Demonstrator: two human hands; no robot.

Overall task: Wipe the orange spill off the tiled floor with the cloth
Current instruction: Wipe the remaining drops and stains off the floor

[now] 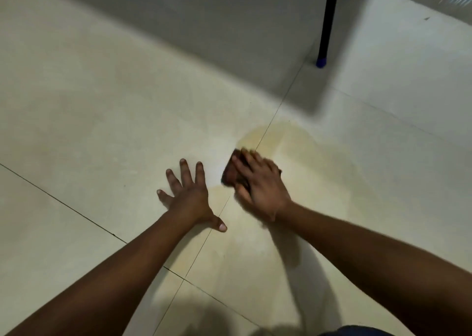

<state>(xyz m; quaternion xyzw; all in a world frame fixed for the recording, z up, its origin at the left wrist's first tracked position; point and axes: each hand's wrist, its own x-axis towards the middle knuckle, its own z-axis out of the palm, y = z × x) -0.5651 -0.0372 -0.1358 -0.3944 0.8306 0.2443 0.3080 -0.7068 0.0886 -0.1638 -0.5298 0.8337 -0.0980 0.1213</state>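
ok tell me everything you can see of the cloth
The cloth is a small dark brown wad, apparently folded soft fabric, and it is blurred. It lies on the tiled floor at the near left edge of the orange spill, close to a grout line. The right hand presses on it with its fingers laid across the top, so only the cloth's left part shows.

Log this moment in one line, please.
right hand presses cloth on orange spill | left hand flat on tiled floor | wipe unfinished

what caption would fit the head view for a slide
Right hand presses a dark cloth onto the orange spill on the tiled floor, while the left hand rests flat beside it.
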